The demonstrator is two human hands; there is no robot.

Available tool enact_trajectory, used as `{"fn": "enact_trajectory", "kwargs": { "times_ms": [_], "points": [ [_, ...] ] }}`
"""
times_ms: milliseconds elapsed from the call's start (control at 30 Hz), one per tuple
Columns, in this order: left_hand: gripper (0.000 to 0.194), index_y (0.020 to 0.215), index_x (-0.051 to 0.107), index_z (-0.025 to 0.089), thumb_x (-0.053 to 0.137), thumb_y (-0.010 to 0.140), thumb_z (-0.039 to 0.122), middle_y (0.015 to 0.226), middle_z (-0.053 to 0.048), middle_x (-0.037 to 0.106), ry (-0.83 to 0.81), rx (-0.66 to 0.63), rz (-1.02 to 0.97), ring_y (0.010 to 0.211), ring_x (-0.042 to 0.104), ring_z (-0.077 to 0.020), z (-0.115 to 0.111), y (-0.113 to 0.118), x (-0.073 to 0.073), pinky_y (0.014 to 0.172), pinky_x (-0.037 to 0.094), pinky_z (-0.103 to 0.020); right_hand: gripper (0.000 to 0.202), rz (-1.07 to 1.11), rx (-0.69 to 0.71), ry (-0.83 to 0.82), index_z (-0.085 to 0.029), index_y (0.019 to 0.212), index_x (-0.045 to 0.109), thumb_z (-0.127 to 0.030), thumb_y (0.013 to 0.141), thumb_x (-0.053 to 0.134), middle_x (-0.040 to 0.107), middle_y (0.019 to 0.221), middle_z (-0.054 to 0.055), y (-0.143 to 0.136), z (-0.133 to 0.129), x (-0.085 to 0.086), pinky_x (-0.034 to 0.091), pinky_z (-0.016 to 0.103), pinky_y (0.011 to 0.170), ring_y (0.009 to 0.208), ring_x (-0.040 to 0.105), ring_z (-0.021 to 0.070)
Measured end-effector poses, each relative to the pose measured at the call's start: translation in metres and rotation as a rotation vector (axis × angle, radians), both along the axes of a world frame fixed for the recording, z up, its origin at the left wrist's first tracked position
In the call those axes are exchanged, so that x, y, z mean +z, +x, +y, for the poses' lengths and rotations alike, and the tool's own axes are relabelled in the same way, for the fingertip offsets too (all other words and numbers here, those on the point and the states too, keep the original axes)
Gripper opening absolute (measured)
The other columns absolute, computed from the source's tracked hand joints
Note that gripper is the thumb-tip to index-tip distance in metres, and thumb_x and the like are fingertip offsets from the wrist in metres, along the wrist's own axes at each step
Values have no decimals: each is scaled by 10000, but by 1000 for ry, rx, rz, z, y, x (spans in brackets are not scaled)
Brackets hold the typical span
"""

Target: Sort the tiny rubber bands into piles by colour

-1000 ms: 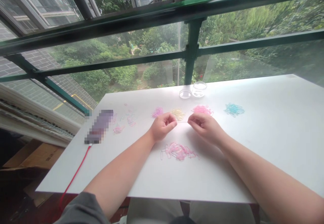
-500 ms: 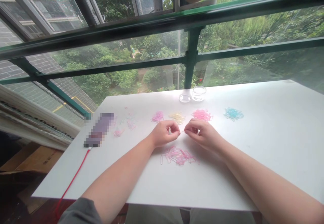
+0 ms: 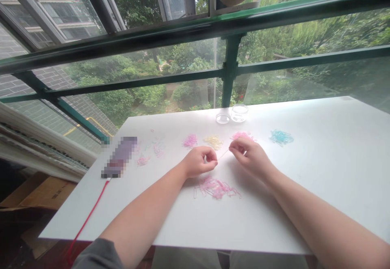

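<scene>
A thin pale pink elastic band is stretched in a slanting line between my two hands. My left hand pinches its lower end between thumb and forefinger. At the upper end, my right hand is closed in a pinch too. Just below, a mixed pile of mostly pink bands lies on the white table. Behind my hands are a purple pile, a yellow pile and a pink pile, which my right hand partly covers.
A blue pile of bands lies farther right. Scattered bands are at the left, near a blurred-out dark device with a red cable. A clear round jar and its lid stand at the back edge.
My right hand has moved up and to the right, away from my left. The band between them has lengthened from a short piece to a longer taut strand.
</scene>
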State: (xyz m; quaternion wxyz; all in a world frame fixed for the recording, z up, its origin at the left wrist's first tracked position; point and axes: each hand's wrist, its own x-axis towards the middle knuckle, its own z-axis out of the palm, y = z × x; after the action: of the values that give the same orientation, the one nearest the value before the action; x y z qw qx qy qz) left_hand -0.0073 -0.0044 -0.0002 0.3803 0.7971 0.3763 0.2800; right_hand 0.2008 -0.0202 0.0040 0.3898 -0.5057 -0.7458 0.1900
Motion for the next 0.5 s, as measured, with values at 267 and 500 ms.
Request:
{"fn": "enact_trajectory", "kwargs": {
  "times_ms": [267,500],
  "points": [
    [58,693,601,144,584,700,198,665,2,576,21,-24,6,568,463,-74,-1,0,1,551,369,-199,103,-18,223,-45,-193,717,562,-171,791,494,522,675,11,-7,-5,-1,390,265,596,635,486,135],
    [69,690,588,141,573,719,202,668,3,566,11,-14,-1,570,456,-72,-1,0,2,546,363,-197,71,7,-42,3,-193,731,557,-177,780,508,553,697,12,5,5,-1,380,269,591,618,478,136]
  ]
}}
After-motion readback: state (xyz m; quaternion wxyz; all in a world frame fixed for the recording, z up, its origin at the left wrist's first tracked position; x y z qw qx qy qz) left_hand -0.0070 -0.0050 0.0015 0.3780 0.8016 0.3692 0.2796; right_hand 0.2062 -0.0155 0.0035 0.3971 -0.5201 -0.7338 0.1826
